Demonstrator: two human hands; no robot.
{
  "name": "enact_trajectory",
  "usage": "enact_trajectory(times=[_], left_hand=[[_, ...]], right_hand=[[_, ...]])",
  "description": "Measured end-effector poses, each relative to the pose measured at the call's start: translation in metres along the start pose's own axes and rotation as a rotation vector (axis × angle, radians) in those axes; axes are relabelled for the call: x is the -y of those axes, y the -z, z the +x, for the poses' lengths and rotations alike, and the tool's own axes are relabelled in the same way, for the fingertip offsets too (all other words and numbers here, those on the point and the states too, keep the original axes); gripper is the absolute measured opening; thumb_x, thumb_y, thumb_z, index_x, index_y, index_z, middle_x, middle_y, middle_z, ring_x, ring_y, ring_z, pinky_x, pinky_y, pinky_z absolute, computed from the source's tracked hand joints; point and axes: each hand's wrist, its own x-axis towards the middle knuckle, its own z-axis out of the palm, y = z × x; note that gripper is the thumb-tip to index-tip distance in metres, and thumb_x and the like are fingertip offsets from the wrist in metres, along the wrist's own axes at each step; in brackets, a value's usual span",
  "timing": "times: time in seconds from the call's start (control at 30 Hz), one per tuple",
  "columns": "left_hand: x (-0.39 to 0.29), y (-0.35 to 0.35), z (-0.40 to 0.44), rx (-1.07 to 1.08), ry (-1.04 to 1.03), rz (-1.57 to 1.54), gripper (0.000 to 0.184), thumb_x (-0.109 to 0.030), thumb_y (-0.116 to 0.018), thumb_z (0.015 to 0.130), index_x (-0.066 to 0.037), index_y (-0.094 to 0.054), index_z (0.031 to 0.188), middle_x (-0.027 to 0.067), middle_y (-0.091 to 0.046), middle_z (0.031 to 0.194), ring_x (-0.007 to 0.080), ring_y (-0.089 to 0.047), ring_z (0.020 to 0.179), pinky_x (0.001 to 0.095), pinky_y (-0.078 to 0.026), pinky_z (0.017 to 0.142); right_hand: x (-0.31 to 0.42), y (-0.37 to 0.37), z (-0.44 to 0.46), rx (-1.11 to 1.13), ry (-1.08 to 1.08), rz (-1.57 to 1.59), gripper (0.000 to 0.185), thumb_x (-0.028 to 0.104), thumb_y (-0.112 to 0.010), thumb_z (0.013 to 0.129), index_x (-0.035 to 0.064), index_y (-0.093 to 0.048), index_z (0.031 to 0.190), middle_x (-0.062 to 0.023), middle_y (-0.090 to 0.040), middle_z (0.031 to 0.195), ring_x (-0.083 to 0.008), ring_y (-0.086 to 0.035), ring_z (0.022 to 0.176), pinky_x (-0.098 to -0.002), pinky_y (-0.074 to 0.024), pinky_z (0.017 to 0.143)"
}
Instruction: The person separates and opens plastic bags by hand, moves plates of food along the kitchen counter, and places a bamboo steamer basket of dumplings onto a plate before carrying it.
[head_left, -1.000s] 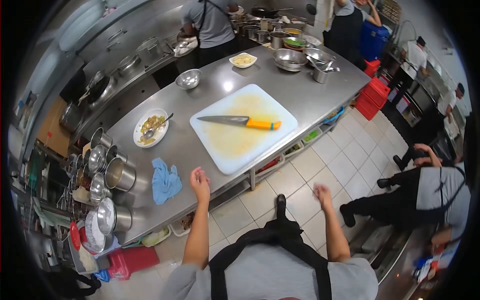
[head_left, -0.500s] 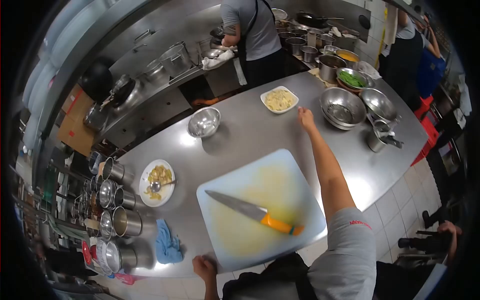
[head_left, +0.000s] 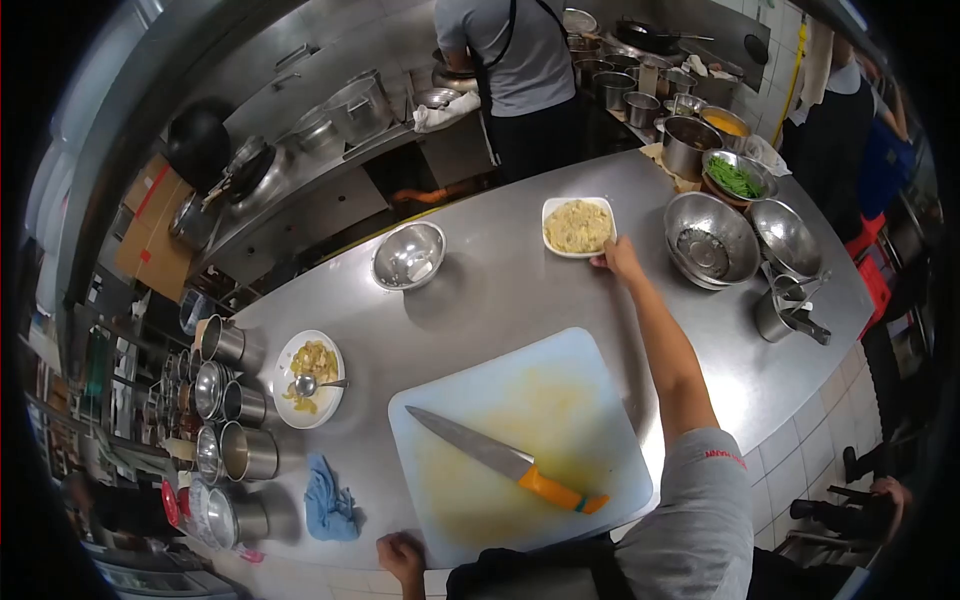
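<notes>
My right hand (head_left: 617, 259) reaches across the steel table and grips the near right rim of a white square bowl (head_left: 579, 228) of pale yellow food. Down at the table's front edge rests my left hand (head_left: 401, 553), fingers curled, with nothing visible in it. Between my arms lies a white cutting board (head_left: 520, 440) with yellow stains. A knife with an orange handle (head_left: 560, 491) lies on the board, its blade pointing up and left. Left of the board are a blue cloth (head_left: 330, 500) and a white oval plate (head_left: 309, 380) holding yellowish food and a spoon.
An empty steel bowl (head_left: 409, 256) stands left of the white bowl. Stacked steel bowls (head_left: 712, 241) and a utensil pot (head_left: 783, 313) are at right. Steel pots (head_left: 249, 451) line the left end. A person (head_left: 520, 70) stands at the stove behind the table.
My right hand has risen from my side, reached over the table and taken hold of the white bowl's rim. My left hand has come to the table's front edge. The view has moved closer.
</notes>
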Motion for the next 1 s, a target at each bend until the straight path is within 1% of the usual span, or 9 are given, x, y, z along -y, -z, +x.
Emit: enact_trajectory(times=[0.07,0.27,0.43,0.47,0.6,0.73,0.83,0.87,1.0], left_hand=[[-0.001,0.002,0.002,0.015,-0.047,0.008,0.009,-0.008,-0.044,0.072,-0.001,-0.050,0.072,0.0111,-0.048,0.066,0.0262,-0.048,0.057,0.0340,-0.039,0.053],[0.014,0.004,0.002,0.052,-0.134,-0.133,0.014,-0.014,-0.049,0.080,0.000,-0.051,0.077,0.0119,-0.049,0.071,0.0244,-0.050,0.062,0.0324,-0.041,0.056],[-0.069,0.010,0.038,-0.058,-0.096,-0.736,0.014,-0.011,-0.045,0.086,0.002,-0.050,0.090,0.0071,-0.050,0.082,0.0170,-0.049,0.074,0.0272,-0.041,0.066],[-0.097,0.016,0.040,0.034,-0.153,-0.764,0.016,-0.011,-0.044,0.087,0.002,-0.050,0.094,0.0075,-0.050,0.086,0.0167,-0.048,0.077,0.0270,-0.041,0.068],[-0.175,0.007,0.008,0.952,-0.076,-1.124,0.032,-0.021,-0.037,0.091,0.002,-0.047,0.111,0.0103,-0.052,0.099,0.0174,-0.049,0.092,0.0329,-0.043,0.077],[-0.190,-0.024,-0.099,1.707,0.385,-1.447,0.049,-0.039,-0.027,0.091,-0.001,-0.040,0.121,0.0106,-0.048,0.117,0.0227,-0.046,0.108,0.0356,-0.039,0.089],[-0.193,0.003,-0.165,1.995,0.424,-1.300,0.056,-0.044,-0.024,0.091,-0.002,-0.035,0.125,0.0117,-0.044,0.122,0.0253,-0.043,0.112,0.0362,-0.036,0.094],[-0.200,0.004,-0.181,2.318,0.541,-1.314,0.060,-0.049,-0.023,0.089,-0.001,-0.033,0.126,0.0127,-0.043,0.123,0.0267,-0.043,0.112,0.0356,-0.035,0.095],[-0.218,0.096,-0.257,2.741,0.245,-1.046,0.069,-0.054,-0.019,0.087,0.001,-0.026,0.129,0.0153,-0.039,0.126,0.0275,-0.041,0.114,0.0354,-0.031,0.097]], right_hand=[[-0.001,0.000,-0.024,-0.090,0.007,-0.045,0.024,0.009,-0.037,0.084,-0.0141,-0.043,0.087,-0.0186,-0.055,0.073,-0.0218,-0.058,0.054,-0.0285,-0.0520,0.051],[0.027,0.025,-0.131,0.055,0.060,-0.058,0.025,0.008,-0.034,0.085,-0.0135,-0.045,0.091,-0.0170,-0.057,0.074,-0.0190,-0.057,0.054,-0.0281,-0.0517,0.055],[0.088,0.043,-0.296,-0.014,0.100,-0.068,0.026,0.008,-0.034,0.084,-0.0130,-0.046,0.095,-0.0159,-0.058,0.078,-0.0181,-0.058,0.057,-0.0272,-0.0514,0.057],[0.095,0.049,-0.337,0.002,0.110,-0.046,0.027,0.007,-0.034,0.084,-0.0129,-0.046,0.097,-0.0156,-0.058,0.078,-0.0179,-0.058,0.059,-0.0270,-0.0513,0.057],[0.105,0.044,-0.511,-0.234,0.062,-0.031,0.026,0.007,-0.034,0.082,-0.0125,-0.047,0.091,-0.0146,-0.058,0.075,-0.0175,-0.059,0.059,-0.0263,-0.0504,0.058],[0.082,0.019,-0.667,-0.505,0.019,0.071,0.026,0.007,-0.034,0.082,-0.0119,-0.047,0.093,-0.0152,-0.058,0.076,-0.0185,-0.060,0.062,-0.0272,-0.0508,0.057],[0.056,-0.007,-0.769,-0.809,-0.034,0.133,0.025,0.007,-0.035,0.082,-0.0114,-0.046,0.095,-0.0140,-0.058,0.077,-0.0183,-0.060,0.061,-0.0277,-0.0505,0.054],[0.047,-0.014,-0.798,-0.939,-0.038,0.180,0.025,0.007,-0.035,0.082,-0.0114,-0.046,0.095,-0.0140,-0.058,0.077,-0.0183,-0.060,0.061,-0.0277,-0.0505,0.054],[0.021,-0.028,-0.907,-1.279,-0.037,0.097,0.026,0.006,-0.033,0.081,-0.0085,-0.046,0.098,-0.0115,-0.057,0.076,-0.0144,-0.058,0.058,-0.0257,-0.0494,0.054]])
